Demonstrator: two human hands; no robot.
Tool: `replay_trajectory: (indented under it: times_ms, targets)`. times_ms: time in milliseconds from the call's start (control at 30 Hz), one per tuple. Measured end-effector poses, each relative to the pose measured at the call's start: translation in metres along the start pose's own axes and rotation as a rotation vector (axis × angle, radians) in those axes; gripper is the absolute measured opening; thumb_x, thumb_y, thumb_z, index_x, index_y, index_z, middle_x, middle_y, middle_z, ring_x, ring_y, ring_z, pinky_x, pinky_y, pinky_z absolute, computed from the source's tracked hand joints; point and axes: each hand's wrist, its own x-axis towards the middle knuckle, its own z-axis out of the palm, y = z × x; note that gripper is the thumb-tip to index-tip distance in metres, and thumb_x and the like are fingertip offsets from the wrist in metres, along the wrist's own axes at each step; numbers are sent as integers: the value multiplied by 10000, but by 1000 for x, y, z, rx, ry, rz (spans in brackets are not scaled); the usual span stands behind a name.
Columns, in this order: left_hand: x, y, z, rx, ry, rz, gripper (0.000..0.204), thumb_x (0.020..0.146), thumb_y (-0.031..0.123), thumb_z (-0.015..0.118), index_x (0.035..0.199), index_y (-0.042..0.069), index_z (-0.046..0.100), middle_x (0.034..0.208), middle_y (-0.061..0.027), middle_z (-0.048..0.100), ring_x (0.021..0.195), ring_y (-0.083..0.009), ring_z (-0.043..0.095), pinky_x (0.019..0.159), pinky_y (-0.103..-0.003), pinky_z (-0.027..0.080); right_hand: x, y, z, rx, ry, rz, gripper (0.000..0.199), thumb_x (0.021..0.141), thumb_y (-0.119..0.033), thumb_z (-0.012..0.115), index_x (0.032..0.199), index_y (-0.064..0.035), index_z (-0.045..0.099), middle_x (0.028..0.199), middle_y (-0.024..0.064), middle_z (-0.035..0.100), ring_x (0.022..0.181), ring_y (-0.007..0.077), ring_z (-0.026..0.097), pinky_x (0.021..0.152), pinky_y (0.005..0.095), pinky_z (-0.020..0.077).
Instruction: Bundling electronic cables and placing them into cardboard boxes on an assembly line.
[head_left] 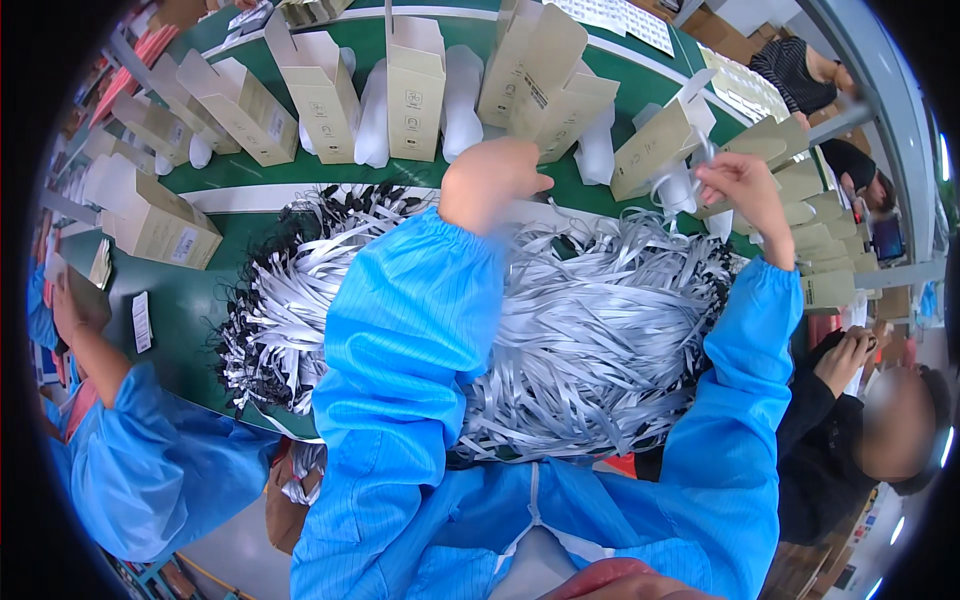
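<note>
Sleeves [405, 330] reach past white straps [600, 340]; right hand [742, 190] pinches one; left hand [492, 182], grip unclear.

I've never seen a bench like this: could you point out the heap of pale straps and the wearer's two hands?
Heap of pale straps [595, 335]: head view, middle of the heap.
Left hand [492, 180]: head view, back of the hand.
Right hand [746, 190]: head view, middle of the hand.
</note>
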Motion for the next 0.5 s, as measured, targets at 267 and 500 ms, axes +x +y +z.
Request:
replay_trajectory:
  times_ms: [267,500]
  targets:
    - [22,15,21,-87,-63,139,405,762,102,804,1135,105,648,1093,-131,696,1020,-317,667,811,-418,529,8,-35,-39,23,251,-391,207,980,-115,675,1088,59,702,864,72,720,737,107,674,689,240,546]
    - [42,27,55,-63,47,336,332,667,16,814,956,95,670,981,-90,684,946,-314,676,748,-420,530,7,-54,-21,-233,136,-284,303,923,-225,754,1081,34,738,725,52,686,590,78,625,532,236,463]
